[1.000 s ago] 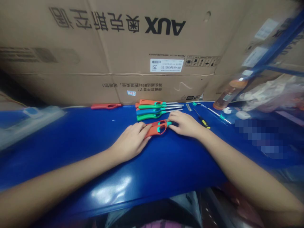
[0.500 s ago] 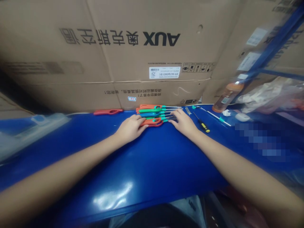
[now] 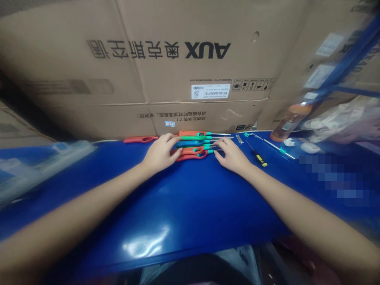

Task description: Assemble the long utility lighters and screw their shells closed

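Note:
Several long-nosed lighters (image 3: 192,143) lie side by side in a bundle on the blue table, with red, orange, green and blue handles, teal collars and thin metal tubes. My left hand (image 3: 160,153) is curled round the handle ends on the left, thumb at the near red ones and fingers over the far side. On the right, my right hand (image 3: 233,156) closes over the metal tubes, which its fingers partly hide. A separate red lighter handle (image 3: 141,139) rests left of the bundle, beside the cardboard.
A large cardboard box (image 3: 166,87) stands behind the blue table (image 3: 190,206). To the right are a yellow-black screwdriver (image 3: 259,157), a metal rod with teal parts (image 3: 277,147), an orange-capped bottle (image 3: 291,122) and white pieces (image 3: 308,147). Clear plastic bags (image 3: 47,170) lie left.
My left hand has shifted up and back along the handle ends, its fingers now reaching the green lighter. My right hand stays at the tubes. The whole view has shifted slightly.

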`<move>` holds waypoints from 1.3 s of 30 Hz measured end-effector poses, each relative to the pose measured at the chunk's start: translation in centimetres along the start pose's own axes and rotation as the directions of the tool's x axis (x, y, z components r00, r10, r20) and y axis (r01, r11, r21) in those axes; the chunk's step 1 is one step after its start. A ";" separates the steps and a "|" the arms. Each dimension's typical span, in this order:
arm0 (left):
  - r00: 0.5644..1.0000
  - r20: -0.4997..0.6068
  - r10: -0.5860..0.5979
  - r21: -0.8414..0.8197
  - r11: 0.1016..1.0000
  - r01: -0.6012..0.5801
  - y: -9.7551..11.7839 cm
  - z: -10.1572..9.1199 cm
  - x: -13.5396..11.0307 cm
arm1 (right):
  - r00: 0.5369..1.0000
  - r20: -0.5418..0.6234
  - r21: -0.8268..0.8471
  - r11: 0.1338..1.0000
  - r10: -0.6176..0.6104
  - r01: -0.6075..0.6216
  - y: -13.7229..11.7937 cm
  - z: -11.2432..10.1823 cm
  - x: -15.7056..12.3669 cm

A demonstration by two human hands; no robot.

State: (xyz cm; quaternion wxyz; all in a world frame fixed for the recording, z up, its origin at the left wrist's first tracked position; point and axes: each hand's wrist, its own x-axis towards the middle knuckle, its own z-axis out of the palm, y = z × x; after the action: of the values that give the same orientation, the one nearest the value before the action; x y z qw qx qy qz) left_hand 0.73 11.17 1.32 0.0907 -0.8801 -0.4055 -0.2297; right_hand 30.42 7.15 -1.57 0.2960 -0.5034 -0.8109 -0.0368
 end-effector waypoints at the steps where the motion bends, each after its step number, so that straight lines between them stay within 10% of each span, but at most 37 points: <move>1: 1.000 -0.004 -0.024 0.018 1.000 0.024 -0.6 -0.2 0.1 | 1.000 -0.001 0.012 1.000 -0.019 0.019 -0.1 -0.1 0.0; 11: 0.945 0.131 -0.299 0.223 0.938 0.266 -12.0 -2.4 -0.7 | 0.931 0.168 0.143 0.942 -0.325 0.303 -1.6 -0.3 -0.3; 16: 0.932 0.239 -0.274 0.215 0.951 0.224 -14.1 -3.4 -1.8 | 0.929 0.178 0.172 0.940 -0.325 0.296 -1.4 -0.3 -0.4; 22: 0.953 0.219 -0.210 0.158 0.971 0.177 -9.7 -5.4 -1.3 | 0.930 0.132 0.166 0.932 -0.343 0.321 -2.4 -1.2 -0.5; 31: 0.938 0.280 0.202 -0.489 0.871 -0.042 5.5 -5.2 -5.2 | 0.904 0.103 0.322 0.874 -0.414 0.364 -7.4 -3.6 -1.3; 39: 0.955 0.223 0.193 -0.599 0.800 -0.021 6.1 -2.5 -6.8 | 0.786 0.411 0.354 0.875 -0.462 0.330 -8.1 -2.6 -1.8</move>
State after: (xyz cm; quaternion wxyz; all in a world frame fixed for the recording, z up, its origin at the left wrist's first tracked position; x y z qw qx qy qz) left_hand 0.68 1.78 0.44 -0.2313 -0.9091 -0.2715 -0.2151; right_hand 25.38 0.86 1.57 0.1334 -0.2694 -0.9440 0.1361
